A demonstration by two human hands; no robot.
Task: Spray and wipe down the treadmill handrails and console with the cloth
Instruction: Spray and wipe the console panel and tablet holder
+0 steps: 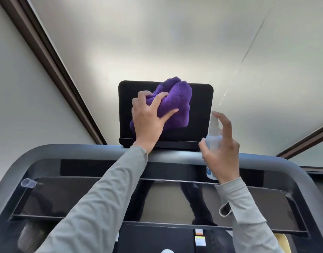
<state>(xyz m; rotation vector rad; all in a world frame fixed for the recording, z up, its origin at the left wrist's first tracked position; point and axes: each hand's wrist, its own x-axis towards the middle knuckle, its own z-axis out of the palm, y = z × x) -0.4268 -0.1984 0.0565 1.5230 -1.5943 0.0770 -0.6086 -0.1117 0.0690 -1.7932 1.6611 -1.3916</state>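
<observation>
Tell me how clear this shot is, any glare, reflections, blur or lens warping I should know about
Head view: wide-angle warping bows the grey handrail and splays the wall trims; soft light, brightest on the wall behind the screen; the glossy console panel mirrors dark shapes; the left hand on the purple cloth and the right hand holding the spray bottle look reasonably sharp; the bottom corners go blurry.

Left hand [148, 123]: raised far, fingers curled, gripping.
Right hand [221, 148]: raised at right, fingers wrapped, forefinger lifted on top.
Arms: both extended forward.
</observation>
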